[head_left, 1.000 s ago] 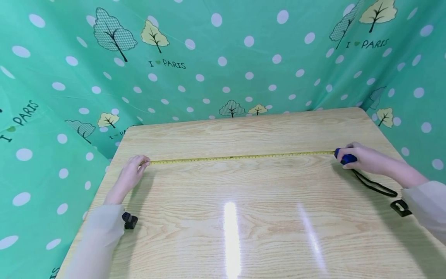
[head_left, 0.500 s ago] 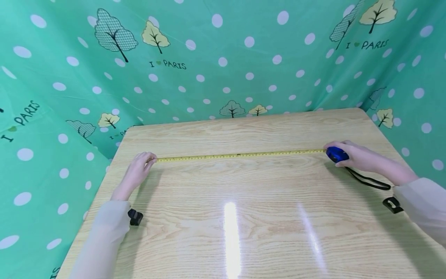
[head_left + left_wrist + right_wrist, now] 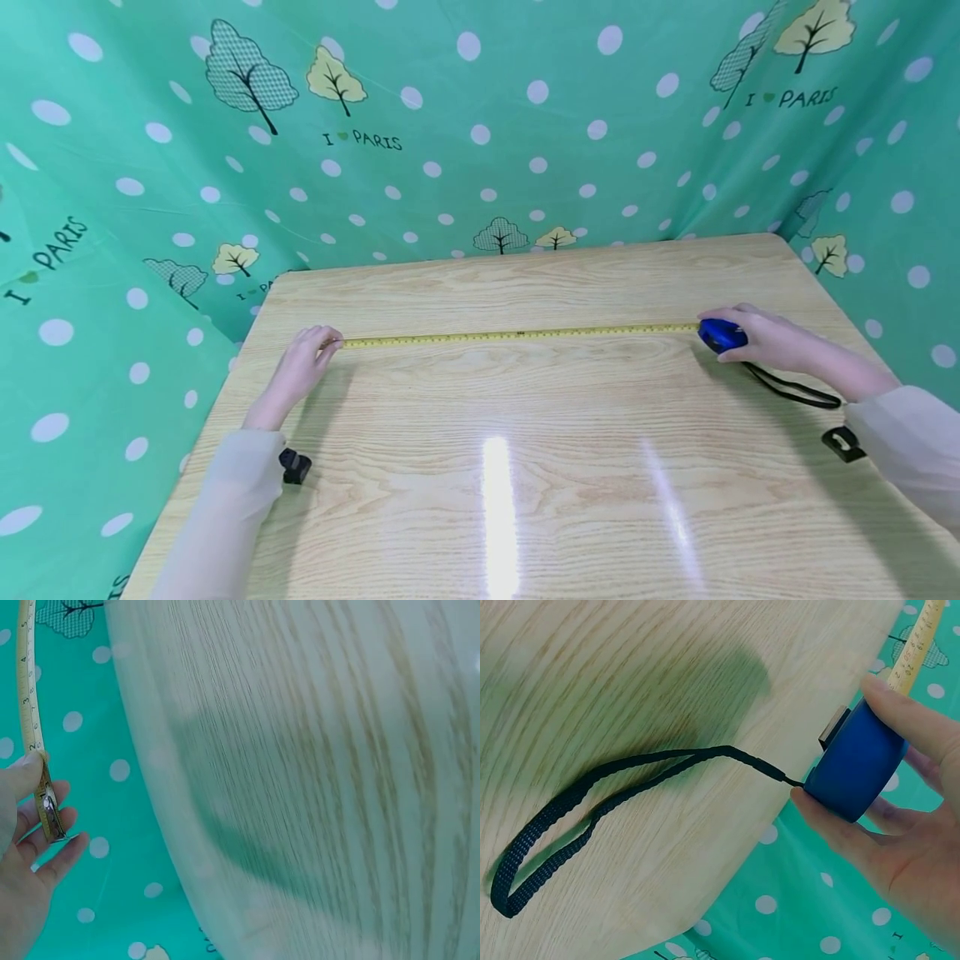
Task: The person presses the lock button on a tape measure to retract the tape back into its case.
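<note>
Tape (image 3: 517, 335) runs taut between our hands: our left hand (image 3: 300, 371) pinches its metal end hook (image 3: 51, 817), our right hand (image 3: 772, 340) wraps the blue case (image 3: 722, 334). We'd judge the blade thin, springy and sharp-edged, best held by hook and case. One tape measure, one black wrist strap (image 3: 592, 817) trailing behind our right palm

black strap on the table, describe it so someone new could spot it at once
On the wooden table, look to the right hand, which grips a blue tape case. The strap trails from that case toward the sleeve: a thin, dark woven loop lying flat, unlike the straight yellow tape.
</note>
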Available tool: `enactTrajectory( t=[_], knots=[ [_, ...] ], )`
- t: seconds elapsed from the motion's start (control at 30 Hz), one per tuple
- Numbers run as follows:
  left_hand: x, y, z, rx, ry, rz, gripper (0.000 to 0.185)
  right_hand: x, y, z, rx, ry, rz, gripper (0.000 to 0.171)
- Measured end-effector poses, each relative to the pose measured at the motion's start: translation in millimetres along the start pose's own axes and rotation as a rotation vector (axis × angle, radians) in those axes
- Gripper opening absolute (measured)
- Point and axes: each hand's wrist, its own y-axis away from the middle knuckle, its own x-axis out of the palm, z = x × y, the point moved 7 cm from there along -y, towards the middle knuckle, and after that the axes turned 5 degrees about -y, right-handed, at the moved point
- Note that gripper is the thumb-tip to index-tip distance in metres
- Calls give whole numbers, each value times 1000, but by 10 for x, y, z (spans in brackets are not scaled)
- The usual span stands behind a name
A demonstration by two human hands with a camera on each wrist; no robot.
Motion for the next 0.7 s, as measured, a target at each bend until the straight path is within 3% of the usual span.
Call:
enactTrajectory(
  t=[0.3,0.7],
  knots=[
    [12,-39,-51,-18,11,41,10,-14,-24,30,9,2,-9,60],
    [47,-51,-75,-13,6,43,11,5,-41,57,22,1,-1,61]
  ],
)
